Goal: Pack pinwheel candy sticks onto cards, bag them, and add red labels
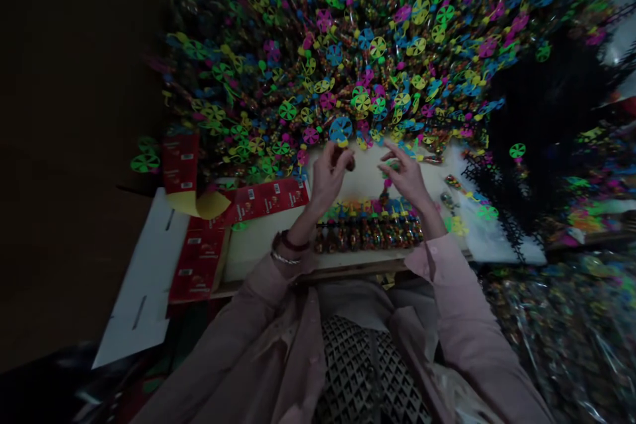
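My left hand (328,177) is closed around a small candy-filled tube with a blue fan top (340,129), which sticks up above the fingers. Across from it, my right hand (405,175) has thumb and fingers curled at a candy tube with a green fan and a pink collar (387,183), its tube pointing down. Below both hands lies a neat row of candy-filled tubes (368,233), side by side on the pale work board (268,245). A few loose tubes (450,201) rest right of my right hand.
A large heap of candy tubes with coloured fan tops (348,46) fills the back. Red printed card strips (271,200) lie at left, one curling, near a white cardboard piece (139,285). Black netting-like material (541,119) stands at right, with clear-wrapped goods (561,331) below.
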{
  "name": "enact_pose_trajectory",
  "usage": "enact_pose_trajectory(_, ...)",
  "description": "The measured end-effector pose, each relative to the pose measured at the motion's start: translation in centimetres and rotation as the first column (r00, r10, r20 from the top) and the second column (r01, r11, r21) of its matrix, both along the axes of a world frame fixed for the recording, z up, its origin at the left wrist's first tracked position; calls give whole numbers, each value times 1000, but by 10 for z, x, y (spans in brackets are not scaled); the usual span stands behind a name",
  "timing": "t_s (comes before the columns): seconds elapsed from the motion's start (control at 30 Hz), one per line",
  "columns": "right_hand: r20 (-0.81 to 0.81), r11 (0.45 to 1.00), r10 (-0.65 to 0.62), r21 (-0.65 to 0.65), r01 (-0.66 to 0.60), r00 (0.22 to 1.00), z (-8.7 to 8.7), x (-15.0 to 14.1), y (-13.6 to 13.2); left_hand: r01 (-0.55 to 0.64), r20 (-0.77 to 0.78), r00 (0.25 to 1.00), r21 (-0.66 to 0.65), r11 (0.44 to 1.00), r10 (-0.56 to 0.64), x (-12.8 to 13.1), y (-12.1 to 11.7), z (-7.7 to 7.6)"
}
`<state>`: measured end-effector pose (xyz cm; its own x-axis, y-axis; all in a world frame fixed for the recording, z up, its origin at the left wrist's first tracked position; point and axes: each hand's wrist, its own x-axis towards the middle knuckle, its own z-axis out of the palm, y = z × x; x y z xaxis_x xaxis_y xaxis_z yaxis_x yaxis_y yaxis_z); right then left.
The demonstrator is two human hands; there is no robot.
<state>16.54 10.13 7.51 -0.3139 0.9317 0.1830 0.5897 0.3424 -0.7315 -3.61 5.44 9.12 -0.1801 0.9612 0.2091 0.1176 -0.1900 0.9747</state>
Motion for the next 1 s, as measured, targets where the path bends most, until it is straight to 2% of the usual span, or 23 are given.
enact_pose_trajectory(0.07,94,991,-130,-25,133,987,-18,16,19,-27,-235,972,-16,1000,22,-27,-20,9)
enact_pose_trajectory(0.17,356,971,-202,-51,235,912,-32,31,28,-130,-559,828,-109,986,47,-50,-66,14)
enact_pose_trajectory(0.27,544,955,-259,21,295,798,-29,26,4,-182,-688,721,-295,938,-76,-45,-110,1)
enact_pose_trajectory(0.37,639,942,-271,23,334,720,-23,7,-31,-210,-728,671,-371,905,-143,-29,-133,-21)
enact_pose_trajectory(0.47,698,932,-231,-41,359,678,-25,-13,-51,-267,-784,600,-384,884,-159,-17,-137,-38)
enact_pose_trajectory(0.57,690,935,-221,-51,352,689,-32,-21,-51,-313,-833,512,-410,857,-211,-14,-135,-47)
enact_pose_trajectory(0.63,683,939,-195,-77,334,704,-34,-22,-47,-316,-853,472,-400,860,-224,-14,-135,-50)
enact_pose_trajectory(0.83,722,934,-187,-78,348,666,-32,-17,-40,-316,-859,467,-384,868,-210,-13,-137,-51)
enact_pose_trajectory(0.9,698,943,-192,-64,327,690,-26,-16,-44,-327,-863,457,-387,862,-214,-10,-135,-51)
enact_pose_trajectory(1.0,571,958,-253,35,285,781,-7,-17,-64,-359,-884,420,-370,857,-205,-7,-132,-50)
